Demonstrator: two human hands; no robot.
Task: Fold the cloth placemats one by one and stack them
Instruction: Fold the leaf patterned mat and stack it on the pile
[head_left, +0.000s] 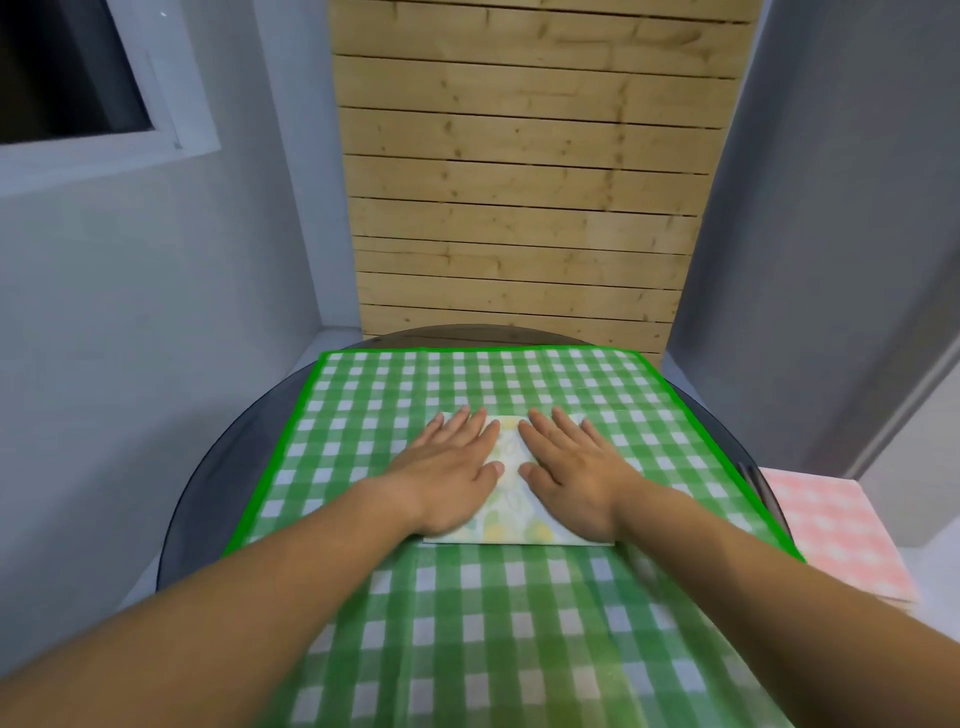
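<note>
Two hands, both laid flat. The left hand (452, 467) and the right hand (566, 467) lie palm down side by side, fingers straight and slightly spread, thumbs turned in toward each other. Neither grasps anything; both press on the same thing with open palms.

Under them is one folded placemat (511, 467), a pale rectangle with a yellow and light green print. Only the strip between the hands, its near edge and its corners show. The left hand covers its left part and the right hand its right part. The fingertips reach about as far as its far edge.

The placemat lies near the middle of one green checked cloth (467, 379) with a bright green border, spread flat. Its near edge lines up roughly with where that border ends on both sides. Nearer than that, green check goes on under the forearms toward the person; whether this is the same cloth or a second one I cannot tell.

The green cloth covers most of one round dark table (234, 457), whose rim shows at the left, the far side and the right.

To the right, beyond the table's rim and lower, lies one pink checked cloth (841, 530), flat; I cannot tell whether it is a single layer or several.

Behind the table stands one panel of pale wooden slats (519, 182) between grey walls. One window (67, 67) with a white frame is at the upper left.
</note>
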